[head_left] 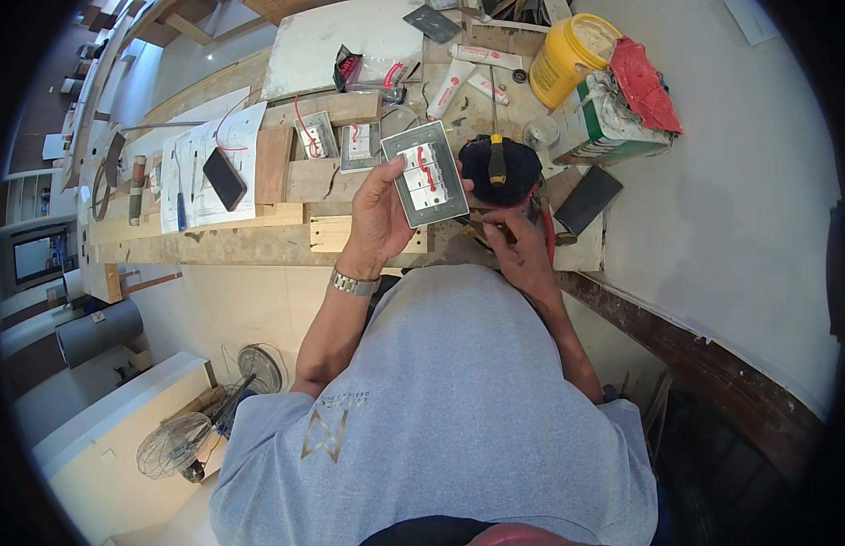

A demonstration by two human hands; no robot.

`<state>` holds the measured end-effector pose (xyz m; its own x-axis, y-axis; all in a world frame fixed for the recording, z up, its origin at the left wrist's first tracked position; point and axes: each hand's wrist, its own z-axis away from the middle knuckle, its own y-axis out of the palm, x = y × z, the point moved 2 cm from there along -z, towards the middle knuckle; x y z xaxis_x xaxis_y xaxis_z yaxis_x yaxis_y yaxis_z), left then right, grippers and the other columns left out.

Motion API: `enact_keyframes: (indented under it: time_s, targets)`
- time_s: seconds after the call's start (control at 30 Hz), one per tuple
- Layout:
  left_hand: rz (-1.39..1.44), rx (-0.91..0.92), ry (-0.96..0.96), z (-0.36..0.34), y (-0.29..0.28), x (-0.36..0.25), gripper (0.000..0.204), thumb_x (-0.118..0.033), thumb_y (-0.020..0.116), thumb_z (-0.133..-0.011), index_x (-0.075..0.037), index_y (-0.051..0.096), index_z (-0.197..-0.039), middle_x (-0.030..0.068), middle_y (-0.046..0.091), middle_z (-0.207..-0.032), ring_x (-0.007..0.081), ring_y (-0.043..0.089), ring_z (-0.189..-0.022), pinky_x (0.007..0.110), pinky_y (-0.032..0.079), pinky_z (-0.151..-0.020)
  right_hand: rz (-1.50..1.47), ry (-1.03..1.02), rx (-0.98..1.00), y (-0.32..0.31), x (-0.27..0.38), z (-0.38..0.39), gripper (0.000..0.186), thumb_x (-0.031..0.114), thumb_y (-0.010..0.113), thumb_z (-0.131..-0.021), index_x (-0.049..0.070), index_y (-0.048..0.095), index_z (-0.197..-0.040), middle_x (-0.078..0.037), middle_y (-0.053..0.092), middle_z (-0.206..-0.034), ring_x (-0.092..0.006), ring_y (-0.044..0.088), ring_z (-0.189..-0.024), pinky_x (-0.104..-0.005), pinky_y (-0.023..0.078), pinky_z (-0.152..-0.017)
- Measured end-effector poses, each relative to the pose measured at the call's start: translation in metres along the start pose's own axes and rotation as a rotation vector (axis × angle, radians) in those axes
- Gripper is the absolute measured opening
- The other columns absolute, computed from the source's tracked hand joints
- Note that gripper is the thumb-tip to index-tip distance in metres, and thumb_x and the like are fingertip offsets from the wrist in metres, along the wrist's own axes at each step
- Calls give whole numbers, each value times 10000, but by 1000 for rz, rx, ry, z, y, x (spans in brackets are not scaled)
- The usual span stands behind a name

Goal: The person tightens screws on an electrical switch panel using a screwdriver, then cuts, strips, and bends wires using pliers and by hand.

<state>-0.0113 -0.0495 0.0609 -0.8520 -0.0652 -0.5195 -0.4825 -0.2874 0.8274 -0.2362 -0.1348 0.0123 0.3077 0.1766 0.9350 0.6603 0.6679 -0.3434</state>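
My left hand [381, 214] is closed on a grey-framed switch plate [427, 168], its white back turned up with short red wires across it. My right hand [518, 246] is lower and to the right, fingers curled at some dark tools [477, 232]; what they hold is too small to tell. Just above it, a yellow-and-black screwdriver [497, 159] lies on a black round pouch [477, 182]. Two more switch units [316, 136] with red wires lie on the bench behind my left hand.
The cluttered wooden bench [167, 250] holds papers [181, 168], a phone [225, 177], white tubes [450, 89], a yellow tub [559, 68], a green-and-white can [595, 123] with red cloth and a dark block [588, 198]. A white wall [741, 182] is right; fans [172, 446] stand low left.
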Motion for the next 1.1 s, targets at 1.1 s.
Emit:
enact_keyframes:
  time_s: [1.1]
  targets:
    - [-259,-44,43,-14,10,8,501,-356,528,-1095,-17,515,-1463,251,670,-1349,379,706,-1222,491,590,-1061,-40,-72,-164,1,31,-3,249,188,654,-1065,-4,673,-1223,-140,697,-1060,-209,704,-907,-340,565,-779]
